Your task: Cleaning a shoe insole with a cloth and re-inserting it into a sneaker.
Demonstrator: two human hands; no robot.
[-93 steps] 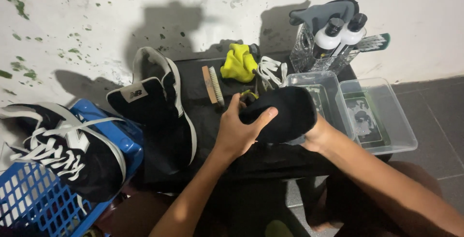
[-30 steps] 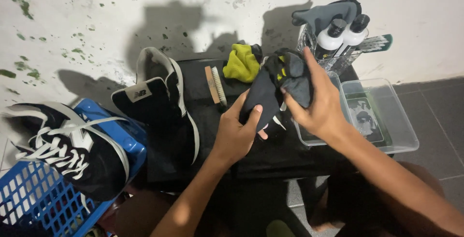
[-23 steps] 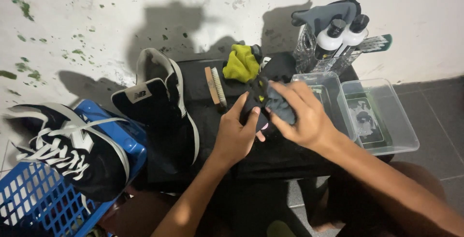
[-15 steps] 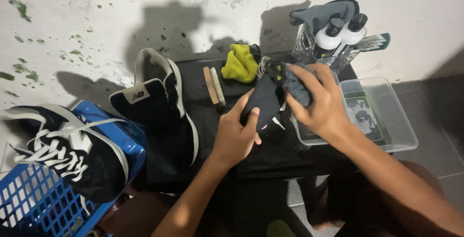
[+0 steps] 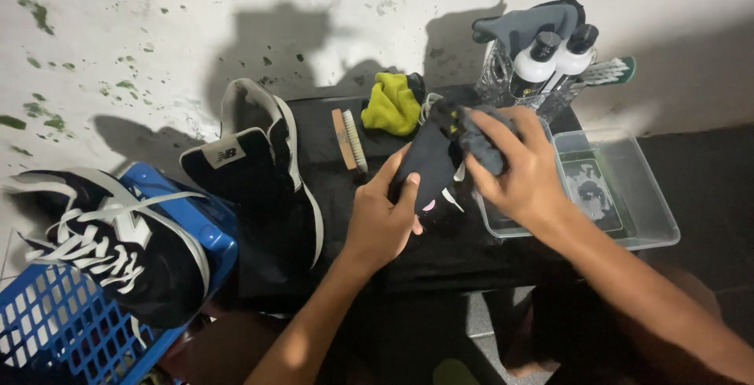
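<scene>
My left hand (image 5: 381, 220) grips a black shoe insole (image 5: 428, 166) and holds it up over a black-covered small table (image 5: 440, 251). My right hand (image 5: 522, 173) presses a dark grey cloth (image 5: 479, 140) against the upper end of the insole. A black-and-white sneaker without laces (image 5: 263, 169) lies on the table to the left of my hands. A wooden brush (image 5: 348, 140) and a yellow cloth (image 5: 393, 104) lie just behind the insole.
A clear plastic tub (image 5: 628, 204) with water stands at the right of the table. Behind it are two white bottles with black caps (image 5: 550, 59) and a grey glove (image 5: 526, 23). A blue basket (image 5: 63, 314) at left carries a laced black sneaker (image 5: 110, 240).
My right hand has been rubbing the grey cloth over the insole, sliding up and down its upper end. My left hand keeps the insole in about the same place.
</scene>
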